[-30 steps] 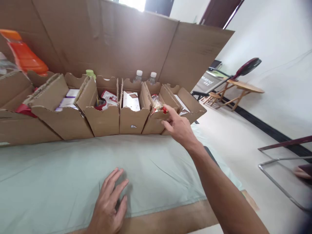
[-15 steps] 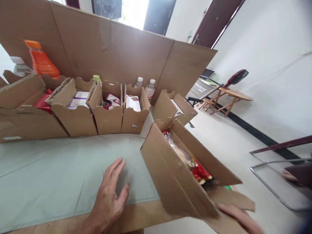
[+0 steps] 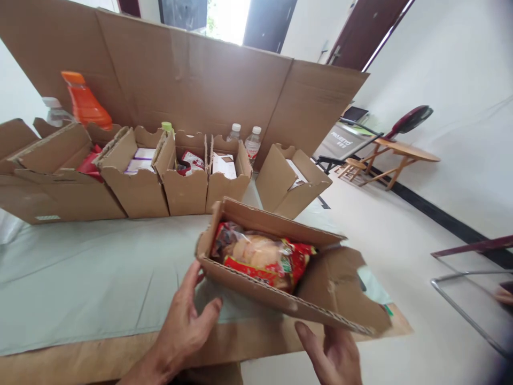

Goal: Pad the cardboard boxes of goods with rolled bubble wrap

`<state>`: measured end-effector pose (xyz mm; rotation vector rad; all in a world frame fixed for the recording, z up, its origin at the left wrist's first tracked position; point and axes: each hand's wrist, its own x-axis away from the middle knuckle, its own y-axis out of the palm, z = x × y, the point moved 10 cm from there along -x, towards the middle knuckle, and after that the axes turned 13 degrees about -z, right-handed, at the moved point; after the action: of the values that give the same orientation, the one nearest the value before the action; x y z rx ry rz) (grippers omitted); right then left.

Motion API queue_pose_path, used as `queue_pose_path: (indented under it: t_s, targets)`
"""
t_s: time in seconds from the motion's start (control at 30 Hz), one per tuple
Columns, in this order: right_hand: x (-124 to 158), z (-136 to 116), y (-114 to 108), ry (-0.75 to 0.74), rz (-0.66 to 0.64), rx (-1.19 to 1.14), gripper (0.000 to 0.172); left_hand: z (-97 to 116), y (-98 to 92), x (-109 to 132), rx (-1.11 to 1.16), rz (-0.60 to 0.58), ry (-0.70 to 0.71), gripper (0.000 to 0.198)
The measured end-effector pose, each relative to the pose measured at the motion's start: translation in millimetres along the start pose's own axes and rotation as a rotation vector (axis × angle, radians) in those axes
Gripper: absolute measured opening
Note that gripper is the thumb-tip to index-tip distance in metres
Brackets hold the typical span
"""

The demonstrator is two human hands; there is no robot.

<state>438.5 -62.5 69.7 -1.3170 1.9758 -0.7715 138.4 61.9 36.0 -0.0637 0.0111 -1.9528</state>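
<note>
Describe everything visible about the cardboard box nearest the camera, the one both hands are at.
The cardboard box is a long, narrow, open-topped tray of plain brown corrugated board, its fluted edge showing along the near wall. It sits tilted over the near edge of the cloth-covered table, apart from the row of similar boxes behind. Inside lies a clear and red snack packet of pale round pieces. The left hand touches its left end with the fingers; the right hand is under its near right side. The right end looks torn and creased.
</note>
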Motion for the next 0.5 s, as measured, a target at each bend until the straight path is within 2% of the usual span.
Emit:
queue_pose_path:
  t_s: [0.07,0.13,0.23,0.33,0.5]
  targets:
    - [-37.9,-34.6,24.4,-0.123,-0.110,-0.024,0.047,-1.5,-37.8,5.5,0.013,0.146,-0.013,0.075]
    - [-73.5,-69.8,47.3,-0.222,-0.176,-0.085,0.047,6.6,-71.2,3.6,-0.009,0.248,0.009,0.073]
    - [-115.0,-111.1,79.8,-0.308,-0.276,-0.191,0.050,22.5,-105.6,-6.1,-0.075,0.332,0.052,0.073]
    - [-138.0,-125.1,103.1,-0.314,-0.360,-0.310,0.049,29.2,-117.9,-14.5,-0.134,0.354,0.084,0.080]
    - [-146.7,-107.1,113.1,-0.291,-0.363,-0.466,0.055,23.3,-107.4,-24.1,-0.104,0.278,0.149,0.084]
